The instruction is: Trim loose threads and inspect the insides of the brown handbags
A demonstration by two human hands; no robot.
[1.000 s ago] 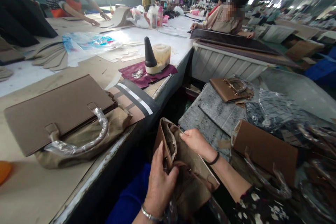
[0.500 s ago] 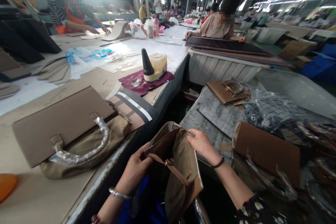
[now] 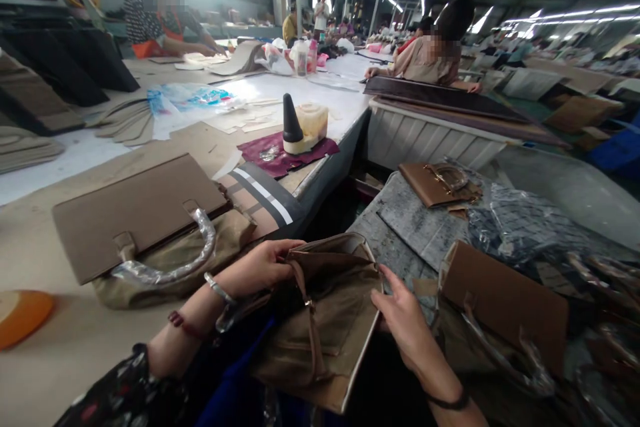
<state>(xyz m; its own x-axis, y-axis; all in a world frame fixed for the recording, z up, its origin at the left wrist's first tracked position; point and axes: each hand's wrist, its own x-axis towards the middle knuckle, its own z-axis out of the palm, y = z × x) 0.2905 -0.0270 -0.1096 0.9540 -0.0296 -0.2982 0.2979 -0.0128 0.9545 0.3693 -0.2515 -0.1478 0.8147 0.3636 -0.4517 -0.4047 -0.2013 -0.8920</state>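
A brown handbag (image 3: 330, 320) with its mouth spread wide hangs between my hands, its khaki lining and a strap with a small metal clasp showing inside. At its upper left corner, my left hand (image 3: 267, 267) grips the rim, thumb toward the inside. My right hand (image 3: 403, 313) pinches the right edge near the top corner, its fingers partly behind the panel. To the left, a taupe handbag (image 3: 145, 213) lies on the table, its handle (image 3: 175, 267) wrapped in clear plastic.
A black-coned glue pot (image 3: 305, 127) sits on maroon material (image 3: 260, 150) at the table edge. An orange round object (image 3: 30, 313) lies at left. More brown bags (image 3: 505, 300) are piled at right. Co-workers (image 3: 425, 60) stand beyond the table and a large bin (image 3: 425, 133).
My hands have spread the bag's mouth wider and turned it, so more lining shows. My left forearm now reaches in more from the left. The view has shifted slightly left.
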